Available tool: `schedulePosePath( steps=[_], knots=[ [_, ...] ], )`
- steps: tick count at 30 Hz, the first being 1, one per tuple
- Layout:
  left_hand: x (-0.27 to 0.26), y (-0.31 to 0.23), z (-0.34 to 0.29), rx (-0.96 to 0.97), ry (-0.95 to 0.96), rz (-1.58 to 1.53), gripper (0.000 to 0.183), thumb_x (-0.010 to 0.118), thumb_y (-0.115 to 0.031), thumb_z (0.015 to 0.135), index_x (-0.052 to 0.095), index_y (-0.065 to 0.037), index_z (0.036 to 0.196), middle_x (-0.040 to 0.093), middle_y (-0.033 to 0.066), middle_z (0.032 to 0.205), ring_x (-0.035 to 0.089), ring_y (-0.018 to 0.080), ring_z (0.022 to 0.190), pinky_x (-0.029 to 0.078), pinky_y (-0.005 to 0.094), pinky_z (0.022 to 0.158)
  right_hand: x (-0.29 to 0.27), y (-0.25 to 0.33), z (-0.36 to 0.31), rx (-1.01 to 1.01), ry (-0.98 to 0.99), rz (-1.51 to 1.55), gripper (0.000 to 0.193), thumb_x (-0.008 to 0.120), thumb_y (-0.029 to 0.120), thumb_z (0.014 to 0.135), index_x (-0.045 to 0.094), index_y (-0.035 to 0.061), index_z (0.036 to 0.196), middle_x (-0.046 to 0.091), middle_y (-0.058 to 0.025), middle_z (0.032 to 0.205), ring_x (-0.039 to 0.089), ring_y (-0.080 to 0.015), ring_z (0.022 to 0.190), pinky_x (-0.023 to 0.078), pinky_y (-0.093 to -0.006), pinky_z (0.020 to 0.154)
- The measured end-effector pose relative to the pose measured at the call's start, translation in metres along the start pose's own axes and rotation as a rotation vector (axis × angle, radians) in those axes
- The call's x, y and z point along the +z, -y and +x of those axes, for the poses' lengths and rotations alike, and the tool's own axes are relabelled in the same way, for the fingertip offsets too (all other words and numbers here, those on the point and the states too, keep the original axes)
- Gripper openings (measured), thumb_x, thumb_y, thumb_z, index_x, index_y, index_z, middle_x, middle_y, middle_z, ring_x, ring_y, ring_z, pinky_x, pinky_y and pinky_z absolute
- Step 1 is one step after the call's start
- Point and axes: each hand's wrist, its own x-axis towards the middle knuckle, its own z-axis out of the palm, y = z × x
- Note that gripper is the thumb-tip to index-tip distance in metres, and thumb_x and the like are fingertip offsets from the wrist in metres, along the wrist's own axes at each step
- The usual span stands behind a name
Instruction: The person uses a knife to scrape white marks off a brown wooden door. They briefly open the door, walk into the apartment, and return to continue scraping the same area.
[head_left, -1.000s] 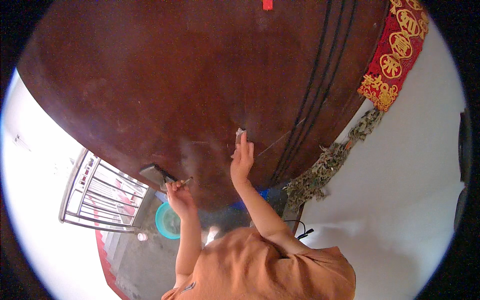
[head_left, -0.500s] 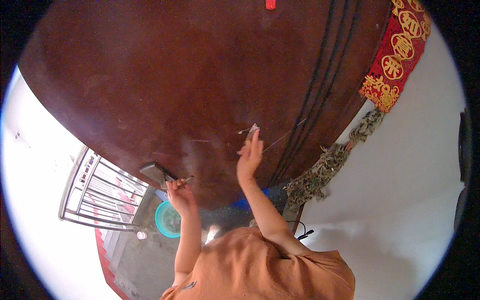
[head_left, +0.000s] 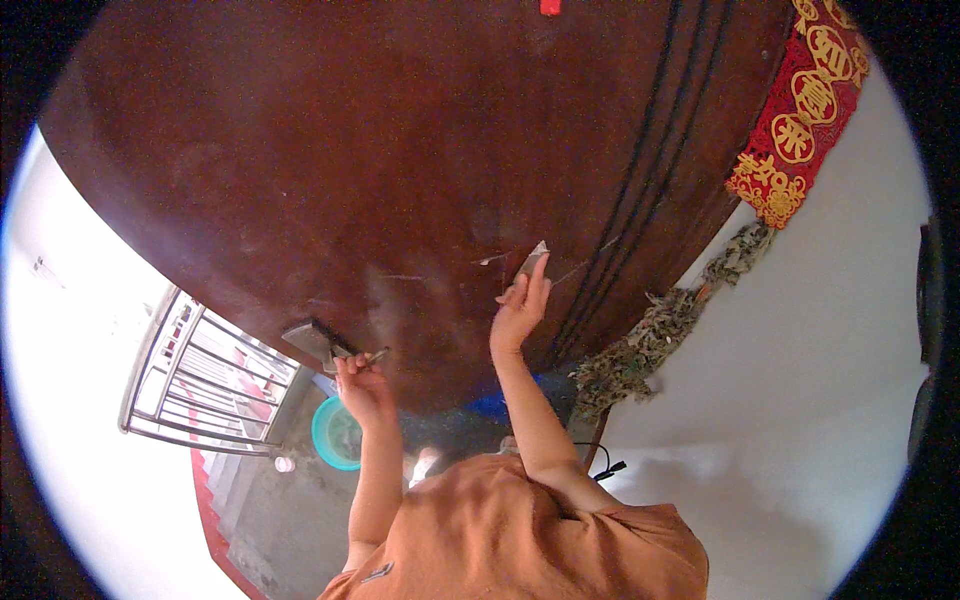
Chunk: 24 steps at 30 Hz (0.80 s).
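My right hand (head_left: 518, 318) is closed around a small grey putty knife (head_left: 534, 260), with a forefinger stretched along its blade. Pale paste shows at the blade's tip, close to scratches and a whitish patch (head_left: 488, 261) on the brown door (head_left: 400, 150). Lower and to the left, my left hand (head_left: 364, 392) grips a wide flat scraper (head_left: 310, 339) with a grey blade and a dark edge. A thin stick-like piece (head_left: 378, 354) juts from the fingers of that hand; whether it belongs to the scraper I cannot tell.
A metal railing (head_left: 210, 375) stands at the left, beside a turquoise basin (head_left: 322, 435) on the grey floor. Along the door's right edge hang a red and gold banner (head_left: 790, 140) and a dry leafy bundle (head_left: 640, 350). White wall (head_left: 780, 400) lies beyond.
My right hand has shifted right and slightly upward with the putty knife, away from the whitish patch. My left hand stays almost in place.
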Motion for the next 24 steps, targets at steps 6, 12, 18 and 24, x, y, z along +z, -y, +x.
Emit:
schedulePosePath(
  steps=[6, 12, 18, 24],
  knots=[
    [0.000, -0.004, 0.000, -0.025, -0.023, 0.112, 0.020, 0.054, -0.024, 0.101, 0.047, -0.013, 0.085, 0.047, -0.0031, 0.076, 0.051, 0.0135, 0.079, 0.041, 0.0297, 0.069, 0.026, -0.002, -0.042, -0.328, 0.158, -0.225, 0.052, 0.047, -0.006, 0.092, 0.052, 0.0105, 0.141, 0.048, -0.0041, 0.086, 0.049, -0.0155, 0.070, 0.047, -0.0254, 0.060],
    [-0.006, 0.002, -0.001, -0.043, 0.067, -0.004, 0.025, 0.051, -0.027, 0.102, 0.050, -0.013, 0.082, 0.052, -0.0005, 0.077, 0.055, 0.0192, 0.085, 0.042, 0.0341, 0.077, 0.016, 0.004, -0.013, -0.023, -0.028, -0.013, 0.051, 0.046, 0.002, 0.100, 0.038, 0.0117, 0.149, 0.047, -0.0082, 0.097, 0.051, -0.0133, 0.067, 0.050, -0.0255, 0.053],
    [-0.007, -0.001, 0.000, -0.034, 0.032, 0.015, 0.027, 0.052, -0.028, 0.101, 0.050, -0.013, 0.079, 0.053, -0.0007, 0.076, 0.055, 0.0189, 0.084, 0.042, 0.0328, 0.077, 0.007, 0.008, -0.009, 0.010, -0.037, 0.013, 0.051, 0.046, 0.003, 0.099, 0.039, 0.0115, 0.149, 0.047, -0.0082, 0.099, 0.051, -0.0133, 0.068, 0.052, -0.0253, 0.054],
    [-0.008, -0.002, 0.002, -0.046, 0.065, 0.030, 0.025, 0.053, -0.027, 0.101, 0.050, -0.013, 0.080, 0.054, 0.0000, 0.076, 0.055, 0.0188, 0.083, 0.041, 0.0348, 0.077, 0.026, 0.003, -0.042, -0.021, 0.126, 0.012, 0.055, 0.044, -0.004, 0.096, 0.039, 0.0110, 0.148, 0.048, -0.0085, 0.102, 0.056, -0.0184, 0.079, 0.056, -0.0261, 0.064]
  ],
)
